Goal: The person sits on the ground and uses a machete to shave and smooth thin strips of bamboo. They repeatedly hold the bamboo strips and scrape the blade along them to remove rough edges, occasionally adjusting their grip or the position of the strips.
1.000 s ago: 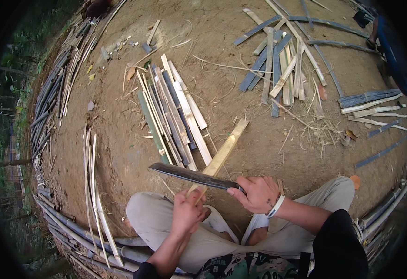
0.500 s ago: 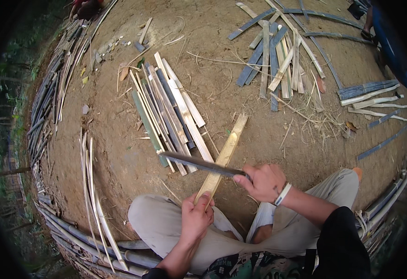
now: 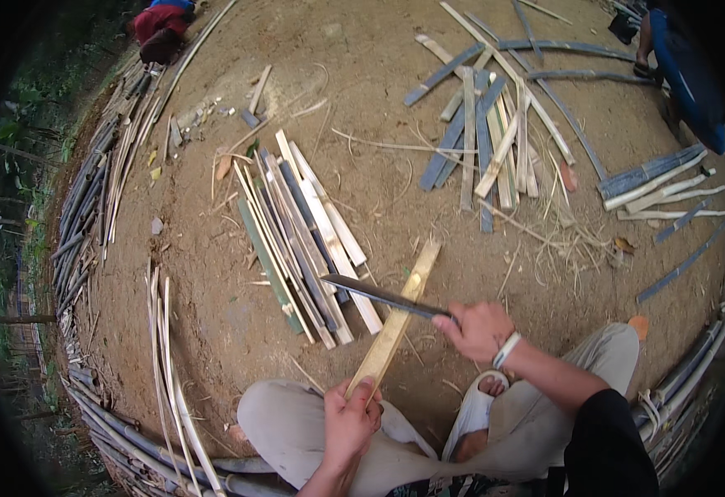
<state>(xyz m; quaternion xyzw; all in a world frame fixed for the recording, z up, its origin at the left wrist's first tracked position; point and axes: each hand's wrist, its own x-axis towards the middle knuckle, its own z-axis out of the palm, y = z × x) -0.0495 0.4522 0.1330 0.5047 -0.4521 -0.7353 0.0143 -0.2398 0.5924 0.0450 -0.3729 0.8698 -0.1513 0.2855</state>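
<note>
My left hand is closed around the near end of a pale split bamboo strip, which slants up and away to the right. In my right hand is the handle of a long dark-bladed machete. Its blade lies across the strip, a little beyond the middle, pointing left. The blade's tip reaches over a pile of split bamboo strips, pale, dark and green, lying on the ground ahead of my left knee.
More bamboo slats lie heaped at the far right beside curly shavings. Bamboo poles border the ground at left. Long thin strips lie near my left side. Other people are at far left and far right.
The blade has slid farther along the bamboo strip, away from my left hand. My view has tilted, bringing more of the person at far left into sight.
</note>
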